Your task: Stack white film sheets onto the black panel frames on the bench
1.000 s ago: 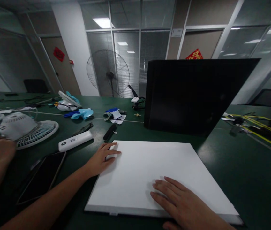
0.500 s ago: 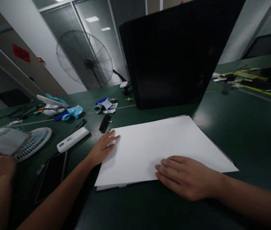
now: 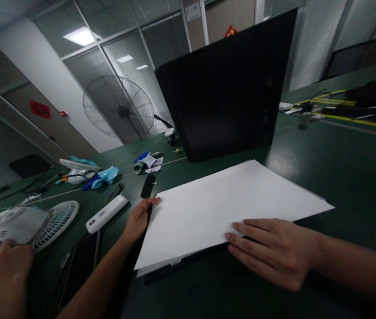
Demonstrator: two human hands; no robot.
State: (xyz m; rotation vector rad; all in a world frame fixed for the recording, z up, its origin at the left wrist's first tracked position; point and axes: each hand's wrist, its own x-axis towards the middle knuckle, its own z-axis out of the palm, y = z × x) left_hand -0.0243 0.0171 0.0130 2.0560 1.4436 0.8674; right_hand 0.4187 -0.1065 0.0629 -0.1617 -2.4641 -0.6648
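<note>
So the white sheet (image 3: 204, 208) sits over the green tabletop (image 3: 350, 164), long axis running roughly 8 to 2 o'clock, and neither hand's really nearer since both touch it. Left hand (image 3: 137, 220) is on its 9 o'clock edge, sheet off toward 3; right hand (image 3: 276, 250) has fingers outstretched on the 5 o'clock edge, sheet toward 11. Can't tell if either's actually gripping, undersides are hidden.

The sheet (image 3: 207, 199) looks smooth, matt paper; the tabletop (image 3: 340, 164), faintly glossy.
</note>
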